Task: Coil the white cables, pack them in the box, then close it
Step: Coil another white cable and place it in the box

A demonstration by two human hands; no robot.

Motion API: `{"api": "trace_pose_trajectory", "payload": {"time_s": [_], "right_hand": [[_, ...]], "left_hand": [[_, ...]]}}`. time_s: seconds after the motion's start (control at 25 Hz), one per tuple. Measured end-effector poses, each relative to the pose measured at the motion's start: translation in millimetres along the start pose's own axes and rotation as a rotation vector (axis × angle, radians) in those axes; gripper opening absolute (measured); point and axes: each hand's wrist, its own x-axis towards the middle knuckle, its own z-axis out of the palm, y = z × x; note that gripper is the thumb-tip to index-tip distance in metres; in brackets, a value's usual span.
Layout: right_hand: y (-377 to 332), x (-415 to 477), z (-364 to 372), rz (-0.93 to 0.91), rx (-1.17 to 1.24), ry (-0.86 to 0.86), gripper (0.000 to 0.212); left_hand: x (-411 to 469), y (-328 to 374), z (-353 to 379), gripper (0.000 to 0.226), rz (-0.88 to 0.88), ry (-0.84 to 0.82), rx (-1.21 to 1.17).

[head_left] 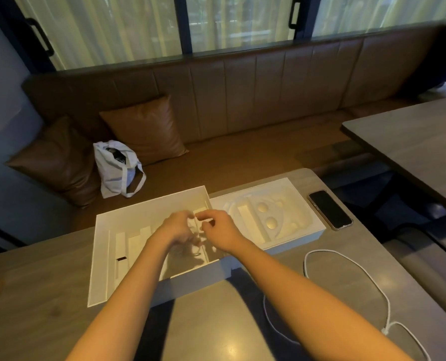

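Hands meet over the right end of an open white box (100,259) at the centre of the frame. The left hand (176,227) has its fingers (184,214) curled round a small white coil (194,222) of cable. The right hand (220,230) pinches the same coil from the other side with narrow, bent fingers. The coil is held above the box's inside, not resting on its floor; blur hides how it is wound. Pale strips lie flat inside the box towards its left.

Just beside the box on its right, and touching it or nearly so, sits a shallower white tray (309,237) with a moulded insert that has two round hollows. A dark phone (330,209) lies face up on the counter (55,287) just right of the tray.

A second white cable (386,330) lies loose on the counter in the lower right of the frame. It is spread in wide open loops well apart from the box, and the right forearm crosses over its left part.

Beyond the counter a brown bench (242,157) runs under the windows. On it, left of centre, stand a white cloth bag (112,175) and two brown cushions (143,126). Another table (412,142) fills the upper right.
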Motion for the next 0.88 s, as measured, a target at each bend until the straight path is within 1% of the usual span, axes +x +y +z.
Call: {"api": "trace_pose_trajectory", "payload": {"time_s": [0.08,0.12,0.16,0.2,0.24,0.32,0.36,0.4,0.44,0.48,0.52,0.56,0.6,0.64,0.72,0.8,0.84,0.88], "right_hand": [[4,-12,-26,-0.005,0.069,0.136,0.031],[11,-21,-42,0.007,0.081,0.2,0.029],[22,-29,-58,0.024,0.073,0.26,0.028],[36,-38,-73,0.057,0.046,0.316,0.026],[54,-51,-89,0.101,0.007,0.365,0.024],[99,-81,-116,0.251,-0.141,0.382,0.016],[121,-99,-127,0.373,-0.227,0.357,0.018],[146,-116,-135,0.483,-0.295,0.328,0.026],[169,-136,-139,0.579,-0.327,0.291,0.032],[185,-155,-141,0.645,-0.35,0.238,0.033],[193,-174,-140,0.684,-0.366,0.181,0.028],[199,-191,-139,0.709,-0.372,0.152,0.017],[203,-203,-138,0.712,-0.36,0.152,0.007],[207,-211,-137,0.701,-0.326,0.175,0.008],[216,-219,-136,0.675,-0.265,0.248,0.017],[221,-222,-135,0.664,-0.294,0.245,0.011],[224,-222,-133,0.674,-0.345,0.223,0.02],[225,-223,-130,0.685,-0.401,0.2,0.022]], "left_hand": [[-12,34,19,0.053,0.199,0.27,-0.159],[-21,53,32,0.043,0.295,0.367,-0.249],[-30,70,47,0.035,0.381,0.419,-0.34],[-38,85,64,0.028,0.459,0.417,-0.406],[-45,98,84,0.024,0.53,0.362,-0.444],[-51,116,128,0.019,0.596,0.164,-0.453],[-52,122,151,0.018,0.593,0.051,-0.435],[-53,125,173,0.018,0.583,-0.061,-0.404],[-54,126,195,0.019,0.571,-0.168,-0.36],[-56,125,214,0.019,0.56,-0.255,-0.311],[-59,123,230,0.02,0.55,-0.324,-0.259],[-62,122,246,0.021,0.542,-0.388,-0.215],[-66,120,258,0.021,0.533,-0.439,-0.178],[-69,118,268,0.022,0.526,-0.473,-0.148],[-71,115,281,0.028,0.547,-0.496,-0.077],[-72,111,285,0.029,0.63,-0.485,0.087],[-73,109,284,0.028,0.661,-0.469,0.164],[-74,108,283,0.026,0.678,-0.447,0.217]]}}
